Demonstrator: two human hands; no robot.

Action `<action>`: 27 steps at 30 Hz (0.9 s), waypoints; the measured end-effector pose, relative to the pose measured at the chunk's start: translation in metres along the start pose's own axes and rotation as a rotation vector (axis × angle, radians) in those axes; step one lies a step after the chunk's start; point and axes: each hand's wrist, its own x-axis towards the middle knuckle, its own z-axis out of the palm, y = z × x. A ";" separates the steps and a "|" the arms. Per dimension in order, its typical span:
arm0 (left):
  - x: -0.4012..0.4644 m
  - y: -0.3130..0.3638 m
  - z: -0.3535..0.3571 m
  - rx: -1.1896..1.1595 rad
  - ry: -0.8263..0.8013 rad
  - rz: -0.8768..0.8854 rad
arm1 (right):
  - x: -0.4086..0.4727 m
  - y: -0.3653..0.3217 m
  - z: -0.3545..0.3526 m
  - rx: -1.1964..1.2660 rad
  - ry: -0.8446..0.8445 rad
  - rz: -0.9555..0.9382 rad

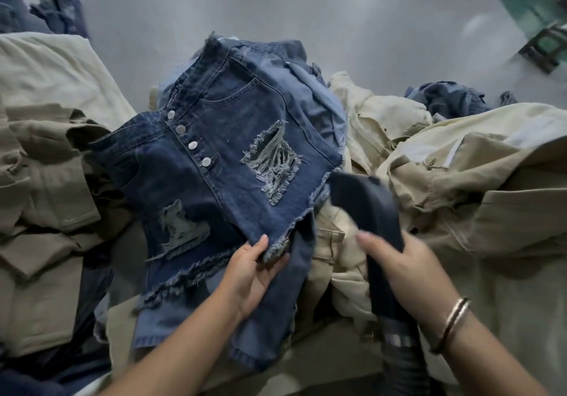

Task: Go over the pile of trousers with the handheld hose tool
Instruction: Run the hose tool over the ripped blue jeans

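Observation:
A pair of dark blue ripped denim shorts (221, 156) with several metal buttons lies on top of the pile, waistband away from me. My left hand (254, 272) pinches its frayed lower hem, thumb on top. My right hand (405, 272) grips the dark handheld hose tool (368, 208), whose flat nozzle points up toward the right edge of the shorts. The tool's ribbed hose (402, 362) runs down past my wrist. More blue denim (267, 328) lies under my left forearm.
Beige and cream trousers (460, 187) are heaped to the right, and khaki ones (46, 180) to the left. Other denim pieces (448, 97) sit at the back. Grey floor (306, 5) lies beyond the pile, with a green frame (549, 48) at the top right.

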 end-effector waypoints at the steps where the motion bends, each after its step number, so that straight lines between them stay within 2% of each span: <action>1: 0.000 0.000 0.001 0.003 -0.009 -0.003 | -0.008 0.001 0.007 -0.063 -0.080 0.005; 3: 0.001 -0.001 0.003 0.003 -0.033 -0.010 | -0.018 0.006 0.025 -0.197 -0.217 0.019; 4: 0.001 -0.001 0.003 -0.015 -0.056 -0.017 | -0.018 0.007 0.033 -0.245 -0.232 0.014; 8: -0.005 0.004 0.001 -0.035 -0.146 -0.036 | 0.010 0.004 0.030 -0.252 -0.101 0.016; 14: -0.006 0.011 -0.026 0.050 -0.099 0.007 | 0.031 -0.005 -0.003 -0.077 0.157 0.048; 17: -0.005 0.015 -0.032 0.126 -0.060 0.023 | 0.012 -0.003 0.000 -0.011 0.008 0.031; 20: -0.006 0.015 -0.031 0.117 -0.066 0.027 | -0.014 0.004 0.024 -0.240 -0.265 -0.045; 21: -0.008 0.015 -0.031 0.108 -0.069 0.021 | -0.016 0.006 0.031 -0.334 -0.309 -0.063; 23: -0.012 0.017 -0.031 0.097 -0.078 0.017 | -0.009 0.007 0.037 -0.434 -0.315 -0.069; 27: -0.018 0.022 -0.038 0.109 -0.113 0.037 | 0.017 0.009 0.031 -0.346 -0.172 0.004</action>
